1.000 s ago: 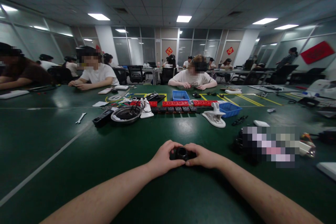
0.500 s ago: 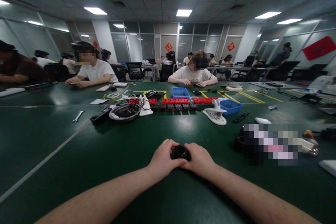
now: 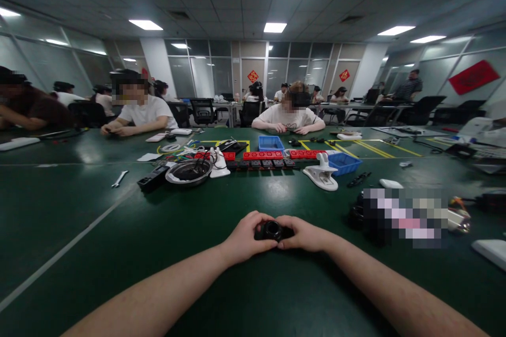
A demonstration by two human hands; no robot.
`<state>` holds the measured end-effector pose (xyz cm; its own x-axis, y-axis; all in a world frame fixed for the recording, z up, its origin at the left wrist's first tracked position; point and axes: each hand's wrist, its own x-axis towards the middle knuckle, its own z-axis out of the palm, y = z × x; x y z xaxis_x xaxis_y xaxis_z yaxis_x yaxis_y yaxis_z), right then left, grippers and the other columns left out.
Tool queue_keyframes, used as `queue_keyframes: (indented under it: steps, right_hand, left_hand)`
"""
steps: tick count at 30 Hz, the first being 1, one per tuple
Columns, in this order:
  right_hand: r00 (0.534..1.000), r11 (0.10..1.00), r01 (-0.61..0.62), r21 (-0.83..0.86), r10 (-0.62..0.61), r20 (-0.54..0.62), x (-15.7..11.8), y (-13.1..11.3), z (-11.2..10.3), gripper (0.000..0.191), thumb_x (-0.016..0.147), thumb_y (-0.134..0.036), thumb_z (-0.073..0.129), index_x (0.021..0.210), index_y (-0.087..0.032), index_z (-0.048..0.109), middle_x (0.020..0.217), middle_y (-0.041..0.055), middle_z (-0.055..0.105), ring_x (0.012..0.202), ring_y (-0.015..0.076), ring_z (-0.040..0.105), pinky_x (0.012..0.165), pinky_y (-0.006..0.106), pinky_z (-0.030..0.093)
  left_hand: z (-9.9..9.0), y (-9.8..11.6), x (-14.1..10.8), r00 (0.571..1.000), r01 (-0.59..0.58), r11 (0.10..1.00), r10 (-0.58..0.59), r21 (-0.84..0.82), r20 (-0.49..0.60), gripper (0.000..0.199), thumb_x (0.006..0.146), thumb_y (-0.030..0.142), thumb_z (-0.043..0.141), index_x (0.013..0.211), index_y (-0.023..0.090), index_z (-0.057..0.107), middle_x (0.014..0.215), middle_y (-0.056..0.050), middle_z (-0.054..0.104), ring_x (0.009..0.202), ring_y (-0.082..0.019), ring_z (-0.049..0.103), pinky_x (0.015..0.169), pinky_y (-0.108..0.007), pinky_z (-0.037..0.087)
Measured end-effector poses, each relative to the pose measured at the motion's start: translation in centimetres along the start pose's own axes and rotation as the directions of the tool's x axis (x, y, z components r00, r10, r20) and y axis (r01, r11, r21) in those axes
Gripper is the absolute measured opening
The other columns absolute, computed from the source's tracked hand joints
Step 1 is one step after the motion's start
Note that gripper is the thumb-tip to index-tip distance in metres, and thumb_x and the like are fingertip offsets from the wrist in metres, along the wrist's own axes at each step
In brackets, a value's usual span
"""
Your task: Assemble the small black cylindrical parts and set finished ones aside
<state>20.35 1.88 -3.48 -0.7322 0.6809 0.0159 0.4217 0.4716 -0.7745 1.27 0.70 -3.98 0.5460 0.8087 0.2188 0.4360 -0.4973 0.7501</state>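
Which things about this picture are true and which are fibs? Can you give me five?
1. The table is green. True.
2. The left hand and right hand are on the same black object. True.
3. The wrench is inside the metal bowl. False: it lies on the table, left of the bowl.
4. A red socket strip lies beyond the black object. True.
5. The white clip touches the right hand. False: it stands apart, farther off.

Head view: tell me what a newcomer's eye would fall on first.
Probably the left hand and right hand, curled around a black round part at the near middle of the green table. Next, likely the red power strips farther back, one blue bin behind them and another by their right end.
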Motion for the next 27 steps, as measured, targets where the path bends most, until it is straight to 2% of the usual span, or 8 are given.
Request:
queue_keyframes:
  steps: [6, 10, 17, 22, 25, 27]
  right_hand:
    - [0.999, 0.998, -0.002, 0.060, -0.001, 0.048, -0.1, 0.2, -0.4, 0.031, 0.067, -0.022, 0.059, 0.096, -0.014, 0.054, 0.093, 0.0017, 0.054, 0.086, 0.0164, 0.048, 0.077, 0.028, 0.037]
    - [0.999, 0.999, -0.014, 0.049, 0.012, 0.041, -0.1, 0.3, -0.4, 0.031, 0.067, -0.021, 0.059, 0.097, -0.015, 0.054, 0.091, 0.0012, 0.054, 0.085, 0.0161, 0.048, 0.076, 0.027, 0.036]
    - [0.997, 0.993, -0.076, 0.089, 0.076, -0.006, 0.0, 0.5, 0.1, 0.030, 0.062, -0.024, 0.063, 0.088, -0.014, 0.054, 0.079, -0.0013, 0.052, 0.074, 0.0138, 0.049, 0.065, 0.024, 0.038]
    - [0.978, 0.979, -0.152, -0.134, 0.130, -0.163, 0.3, 0.6, 1.1, 0.036, 0.051, -0.035, 0.070, 0.075, -0.015, 0.050, 0.070, -0.0028, 0.049, 0.065, 0.0124, 0.045, 0.053, 0.020, 0.033]
    - [0.949, 0.914, -0.239, -0.328, 0.149, -0.277, 0.4, 0.1, 2.0, 0.039, 0.052, -0.045, 0.066, 0.070, -0.016, 0.047, 0.068, -0.0012, 0.049, 0.061, 0.0127, 0.044, 0.049, 0.021, 0.030]
    - [0.930, 0.853, -0.293, -0.432, 0.148, -0.337, 0.4, -0.5, 2.6, 0.036, 0.056, -0.046, 0.062, 0.071, -0.017, 0.047, 0.071, 0.0010, 0.051, 0.063, 0.0143, 0.046, 0.051, 0.023, 0.030]
  left_hand:
    - [0.0, 0.1, -0.1, 1.000, -0.006, 1.000, 0.006, -0.008, 0.007, 0.037, 0.063, 0.033, 0.062, 0.097, 0.021, 0.051, 0.083, 0.000, 0.045, 0.068, -0.012, 0.043, 0.059, -0.022, 0.037]
    - [0.0, 0.0, -0.1, 1.000, -0.013, 1.000, 0.013, 0.016, 0.003, 0.037, 0.063, 0.033, 0.062, 0.097, 0.020, 0.051, 0.082, 0.000, 0.046, 0.068, -0.012, 0.043, 0.060, -0.022, 0.036]
    - [0.0, 0.1, -0.1, 1.000, 0.016, 1.000, -0.017, 0.004, 0.016, 0.037, 0.062, 0.034, 0.063, 0.094, 0.019, 0.052, 0.082, -0.001, 0.046, 0.068, -0.012, 0.044, 0.058, -0.022, 0.036]
    - [0.5, 0.2, -0.2, 0.995, 0.088, 0.996, -0.087, 0.009, -0.045, 0.039, 0.057, 0.037, 0.066, 0.087, 0.017, 0.053, 0.079, 0.000, 0.046, 0.067, -0.013, 0.043, 0.057, -0.022, 0.036]
    - [0.8, 0.5, -0.3, 0.982, 0.151, 0.988, -0.146, 0.034, -0.117, 0.036, 0.055, 0.034, 0.068, 0.083, 0.017, 0.052, 0.079, 0.000, 0.047, 0.068, -0.014, 0.044, 0.058, -0.023, 0.036]
    - [0.9, 0.7, -0.4, 0.974, 0.176, 0.982, -0.165, 0.060, -0.152, 0.035, 0.055, 0.033, 0.068, 0.082, 0.018, 0.052, 0.080, 0.000, 0.047, 0.070, -0.015, 0.045, 0.059, -0.024, 0.036]
